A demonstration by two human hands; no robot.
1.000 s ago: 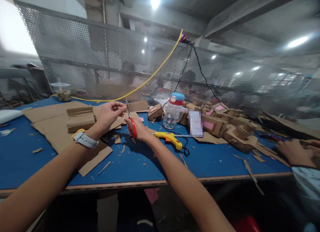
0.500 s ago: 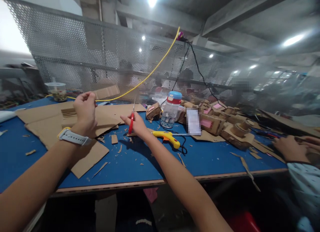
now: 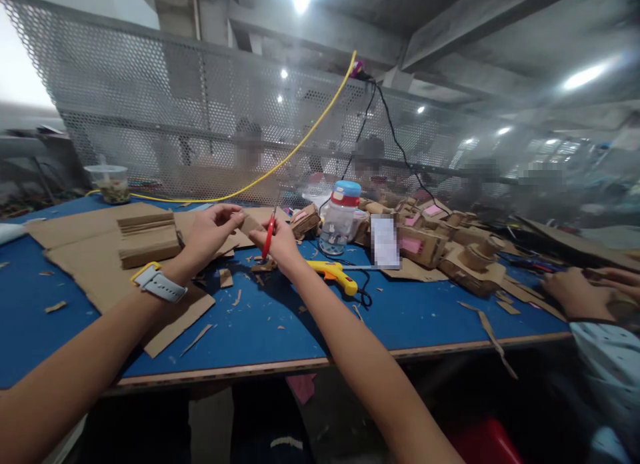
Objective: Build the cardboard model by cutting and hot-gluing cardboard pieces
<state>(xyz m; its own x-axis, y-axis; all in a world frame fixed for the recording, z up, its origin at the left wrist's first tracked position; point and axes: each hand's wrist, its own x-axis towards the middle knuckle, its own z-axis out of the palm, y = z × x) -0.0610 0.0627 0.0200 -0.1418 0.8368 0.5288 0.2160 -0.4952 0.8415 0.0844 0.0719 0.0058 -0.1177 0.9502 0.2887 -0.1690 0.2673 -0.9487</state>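
Brown cardboard, a small piece (image 3: 250, 225), sits at three o'clock from the left hand (image 3: 207, 235), pinched in its fingertips. The right hand (image 3: 285, 247), just beyond, holds red-handled scissors (image 3: 269, 237), tips toward twelve o'clock. Compared with half a second ago, the left hand is lower and nearer the right, and the ridged cardboard block (image 3: 149, 241), mostly hidden then, shows at nine o'clock from it.
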